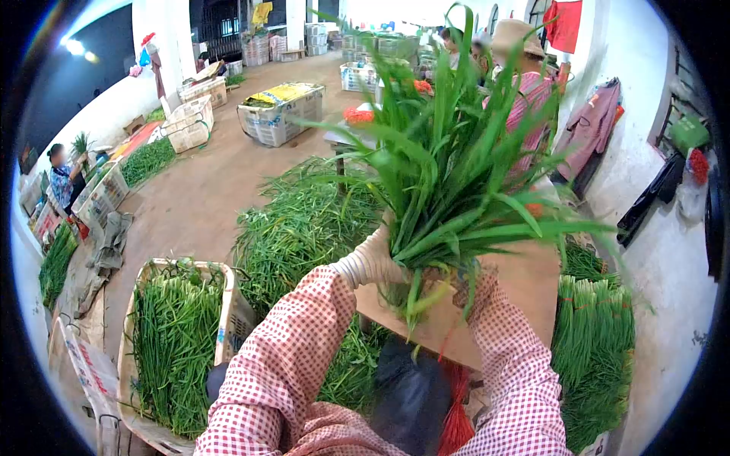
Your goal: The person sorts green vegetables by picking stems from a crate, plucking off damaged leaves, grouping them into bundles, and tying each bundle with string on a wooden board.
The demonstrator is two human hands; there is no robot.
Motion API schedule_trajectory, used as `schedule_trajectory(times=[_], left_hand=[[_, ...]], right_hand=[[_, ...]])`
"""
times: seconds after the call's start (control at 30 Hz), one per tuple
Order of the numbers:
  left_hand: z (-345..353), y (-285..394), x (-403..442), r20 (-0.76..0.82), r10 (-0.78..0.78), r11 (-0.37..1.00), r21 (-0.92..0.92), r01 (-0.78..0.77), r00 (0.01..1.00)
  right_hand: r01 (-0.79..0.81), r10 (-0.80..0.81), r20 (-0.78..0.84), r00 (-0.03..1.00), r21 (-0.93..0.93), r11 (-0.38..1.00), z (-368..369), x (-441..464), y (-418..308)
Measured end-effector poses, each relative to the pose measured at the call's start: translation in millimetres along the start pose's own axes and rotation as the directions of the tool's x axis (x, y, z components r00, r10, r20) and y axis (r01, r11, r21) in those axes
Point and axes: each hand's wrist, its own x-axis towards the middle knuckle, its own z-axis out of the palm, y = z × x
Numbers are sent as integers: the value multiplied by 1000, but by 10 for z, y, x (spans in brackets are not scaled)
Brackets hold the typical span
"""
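Observation:
A bunch of long green leaves (433,175) is held up before me, its leaf tips fanning upward and to the right. My left hand (378,258), in a pale glove or wrap, is closed around its lower left side. My right hand (441,283) is at the base of the bunch and seems closed on it, its fingers largely hidden by drooping leaves. Beneath both hands is a brown board or tabletop (525,296). Red ties (456,410) hang below its front edge, next to a dark covering (411,387) over my lap.
Loose greens (296,220) are heaped on the floor ahead. A crate (226,304) of chive-like greens stands at left; tied bundles (593,327) are stacked at right. A person in a hat (525,99) is beyond the leaves, another person (62,178) far left. More crates (293,121) stand behind.

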Motion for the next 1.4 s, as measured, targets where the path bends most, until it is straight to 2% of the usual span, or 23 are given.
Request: schedule_trajectory(times=[0.17, 0.2, 0.23, 0.27, 0.3, 0.33, 0.37, 0.4, 0.47, 0.53, 0.63, 0.67, 0.77, 0.83, 0.9, 0.93, 1.0, 1.03, 1.1, 1.17, 1.27, 1.37, 1.4], left_hand=[[37, 54, 70, 57, -42, 951, -303, 58, 997], [156, 89, 23, -60, 55, 826, 564, -12, 997], [287, 130, -14, -56, 201, 65, 997, 44, 978], [349, 73, -80, 12, 471, 37, 999, -34, 882], [394, 86, -80, 2, 472, 42, 999, -24, 882], [437, 132, -48, -350, 425, 794, 588, -157, 835], [492, 180, -69, -541, 122, 918, -257, -301, 832], [487, 212, -214, -444, 332, 943, 169, -286, 832], [482, 279, -502, -177, 699, 376, 915, -146, 693], [996, 411, -842, -614, 365, 908, 401, -122, 700], [713, 476, -1289, -83, 556, 361, 920, -151, 827], [663, 516, -1399, -31, 312, 865, 423, -270, 950], [407, 412, -1710, 125, 150, 905, -417, -85, 981], [413, 431, -1809, -305, 166, 941, -235, -243, 938], [559, 393, -1899, -709, 235, 966, 247, -78, 664], [649, 404, -2050, -665, 337, 770, 602, 212, 666], [892, 477, -2355, -504, 420, -104, 799, 592, 755], [1244, 536, -2494, -568, 490, -106, 714, 692, 661], [1345, 622, -2830, -518, 504, -67, 774, 630, 691], [1262, 568, -3015, -791, 278, 398, 611, 684, 545], [894, -117, -3205, -547, -131, 982, 46, 185, 827], [680, -741, -3250, -348, -137, 949, -316, 21, 928], [671, -847, -3268, -347, -117, 937, -349, -12, 930]], right_hand=[[8, -8, -1, 1000, 5, 1000, -16, 97, 122], [13, -13, 0, 1000, 6, 1000, 3, 105, 123], [26, -26, -1, 1000, 8, 1000, 13, 105, 114], [36, -36, 2, 999, 5, 999, 50, 109, 128], [53, -53, 3, 999, 0, 999, 81, 110, 123], [75, -75, 4, 997, -1, 997, 116, 111, 104], [97, -97, 3, 995, -4, 995, 165, 112, 94], [120, -120, 2, 993, -9, 993, 221, 100, 73], [167, -167, 2, 986, -20, 986, 373, 91, 23], [212, -212, 7, 977, -26, 977, 557, 78, -57], [278, -277, 40, 960, -20, 960, 909, 18, -201], [305, -304, 56, 951, -17, 952, 1031, 0, -251], [379, -376, 121, 919, -2, 925, 1409, -87, -381], [445, -439, 159, 884, 0, 896, 1609, -158, -457], [462, -456, 208, 865, 23, 887, 1761, -249, -538], [301, -291, 280, 915, 5, 954, 1773, -335, -671], [118, -175, 320, 931, 189, 975, 1850, -341, -505], [103, -231, 291, 928, 396, 913, 1909, -298, -275], [164, -236, 210, 949, 312, 936, 1855, -211, -253], [294, -305, 144, 941, 93, 951, 1912, -251, -413], [391, -395, 110, 912, 53, 919, 2093, -372, -466], [-40, -185, 320, 929, 584, 810, 2635, -609, 125], [25, -217, 421, 881, 416, 909, 2550, -916, -32]])
